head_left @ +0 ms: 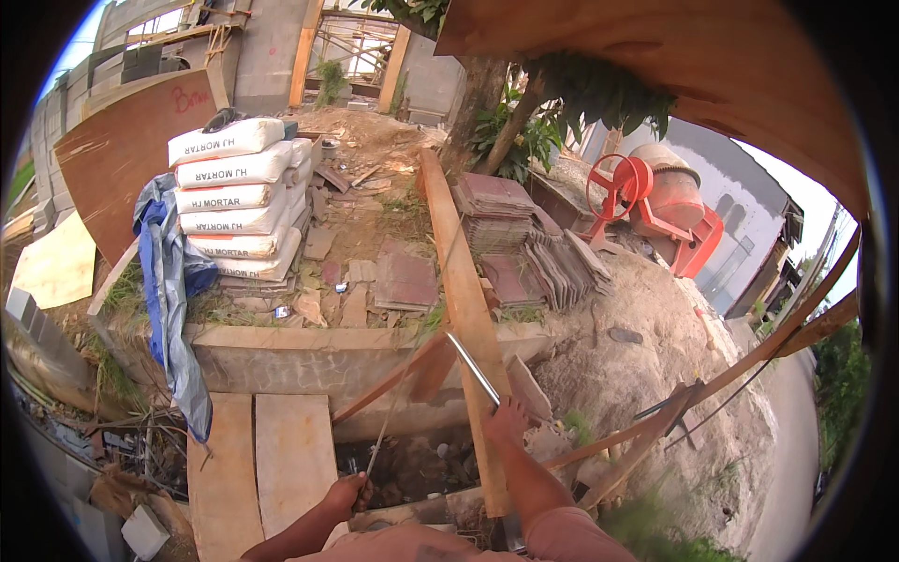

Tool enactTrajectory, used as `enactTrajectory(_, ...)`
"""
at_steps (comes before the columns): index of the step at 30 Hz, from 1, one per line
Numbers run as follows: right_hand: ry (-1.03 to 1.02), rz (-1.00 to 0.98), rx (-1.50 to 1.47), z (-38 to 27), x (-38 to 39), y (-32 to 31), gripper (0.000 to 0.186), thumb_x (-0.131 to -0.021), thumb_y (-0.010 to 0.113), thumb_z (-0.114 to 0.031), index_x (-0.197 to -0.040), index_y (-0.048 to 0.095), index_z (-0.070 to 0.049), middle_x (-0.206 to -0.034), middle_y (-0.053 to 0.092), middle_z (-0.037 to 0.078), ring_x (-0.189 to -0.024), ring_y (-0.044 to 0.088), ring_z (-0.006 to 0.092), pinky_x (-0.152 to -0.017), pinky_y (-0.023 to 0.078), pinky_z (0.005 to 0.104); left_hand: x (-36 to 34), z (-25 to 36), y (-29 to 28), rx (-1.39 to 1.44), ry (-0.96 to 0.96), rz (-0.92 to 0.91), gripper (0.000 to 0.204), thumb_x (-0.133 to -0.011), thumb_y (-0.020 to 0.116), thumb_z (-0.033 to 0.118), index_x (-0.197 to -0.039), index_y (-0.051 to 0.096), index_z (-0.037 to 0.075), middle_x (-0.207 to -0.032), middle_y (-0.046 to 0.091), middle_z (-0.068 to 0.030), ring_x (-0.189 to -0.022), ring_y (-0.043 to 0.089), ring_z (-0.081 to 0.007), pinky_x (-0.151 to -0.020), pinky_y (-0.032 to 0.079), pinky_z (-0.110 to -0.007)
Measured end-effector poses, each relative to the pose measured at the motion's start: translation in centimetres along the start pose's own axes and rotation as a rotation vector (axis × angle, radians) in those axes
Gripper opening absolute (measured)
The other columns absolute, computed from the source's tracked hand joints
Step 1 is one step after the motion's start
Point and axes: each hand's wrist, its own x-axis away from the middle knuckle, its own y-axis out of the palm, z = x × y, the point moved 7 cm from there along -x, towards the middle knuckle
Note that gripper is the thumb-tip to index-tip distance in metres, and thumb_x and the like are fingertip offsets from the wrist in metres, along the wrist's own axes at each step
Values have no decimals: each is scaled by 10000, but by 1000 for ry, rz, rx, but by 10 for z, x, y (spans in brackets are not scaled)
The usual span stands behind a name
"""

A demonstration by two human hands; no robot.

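Sacks point(239, 197) left of plank point(464, 300); mixer point(660, 201) to its right.

— What does the left hand point(345, 494) grip?
— A thin dark rod point(389, 423), slanting up and right from the near fist toward the concrete ledge.

— And the right hand point(507, 419)?
— A shiny metal bar point(471, 366), short and straight, tilted up to the left, its far tip beside the long pale plank point(461, 281), which runs from near ground far into the yard.
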Motion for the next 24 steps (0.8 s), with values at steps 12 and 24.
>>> enactTrajectory(12, -69, -127, 254, 2, -27, 12, 262, -893, 522, -189, -1096, 542, -24, -1129, 573, 198, -1100, 550, 353, -881, 445, 506, 13, 5, 34, -105, 38, -114, 285, -982, 517, 288, -886, 591, 30, -688, 568, -53, -557, 521, -161, -516, 447, -324)
enactTrajectory(24, 337, -395, -927, 14, 125, 12, 239, -798, 682, -207, -855, 646, 22, -692, 640, 107, -596, 634, 166, -577, 507, 287, 40, -12, 154, -703, 154, -417, 377, -972, 527, 334, -958, 647, -23, -866, 673, -124, -698, 666, -192, -602, 553, -319)
